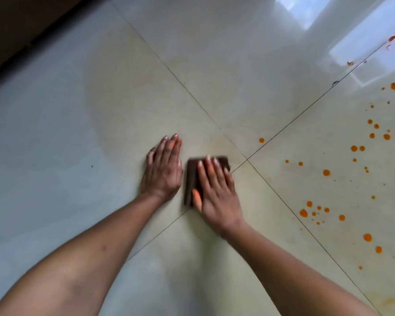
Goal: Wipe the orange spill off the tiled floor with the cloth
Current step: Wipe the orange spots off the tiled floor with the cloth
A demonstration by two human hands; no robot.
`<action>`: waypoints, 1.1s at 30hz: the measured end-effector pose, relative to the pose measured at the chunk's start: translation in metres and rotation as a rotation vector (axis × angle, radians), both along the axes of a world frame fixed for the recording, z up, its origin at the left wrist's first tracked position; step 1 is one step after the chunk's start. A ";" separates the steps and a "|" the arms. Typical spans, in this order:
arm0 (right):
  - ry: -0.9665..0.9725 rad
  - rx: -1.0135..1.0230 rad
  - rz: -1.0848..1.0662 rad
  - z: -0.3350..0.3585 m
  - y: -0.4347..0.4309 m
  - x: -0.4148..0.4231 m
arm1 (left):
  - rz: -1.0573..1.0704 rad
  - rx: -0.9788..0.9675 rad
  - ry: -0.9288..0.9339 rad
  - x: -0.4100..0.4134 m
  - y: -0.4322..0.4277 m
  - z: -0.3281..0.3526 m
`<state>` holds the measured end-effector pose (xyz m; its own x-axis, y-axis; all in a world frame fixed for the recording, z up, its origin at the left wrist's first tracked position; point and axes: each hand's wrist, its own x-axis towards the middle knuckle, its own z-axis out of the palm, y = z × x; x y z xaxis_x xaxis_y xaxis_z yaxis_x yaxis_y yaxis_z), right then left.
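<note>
A folded dark brown cloth (190, 179) lies on the glossy pale tiled floor (214, 76) near where four tiles meet. My right hand (217, 190) presses flat on top of the cloth, fingers spread, hiding most of it. My left hand (163, 171) rests flat on the bare tile just left of the cloth, fingers together, holding nothing. Orange drops of the spill (326, 172) are scattered over the tile to the right, apart from the cloth. A single drop (261, 140) sits beyond the grout line, closest to the cloth.
A faint yellowish smear (132, 106) tints the tiles ahead of my hands. A dark wall base (21, 30) runs along the upper left. More orange specks (392, 38) lie far right, by a bright window reflection (306, 10).
</note>
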<state>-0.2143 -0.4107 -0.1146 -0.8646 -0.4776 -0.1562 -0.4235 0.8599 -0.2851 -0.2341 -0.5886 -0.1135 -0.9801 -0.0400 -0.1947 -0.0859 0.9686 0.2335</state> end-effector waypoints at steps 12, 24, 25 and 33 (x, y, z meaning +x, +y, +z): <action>0.027 -0.001 -0.214 0.005 -0.029 -0.031 | -0.013 0.025 0.082 0.002 -0.002 -0.008; 0.055 0.046 -0.206 0.010 0.056 0.035 | -0.243 0.119 0.006 -0.106 0.076 -0.001; 0.064 0.020 -0.173 0.008 0.069 0.037 | -0.250 0.100 0.022 -0.111 0.080 -0.005; 0.073 0.021 -0.378 0.000 0.062 -0.078 | -0.253 0.061 0.105 -0.116 0.082 -0.016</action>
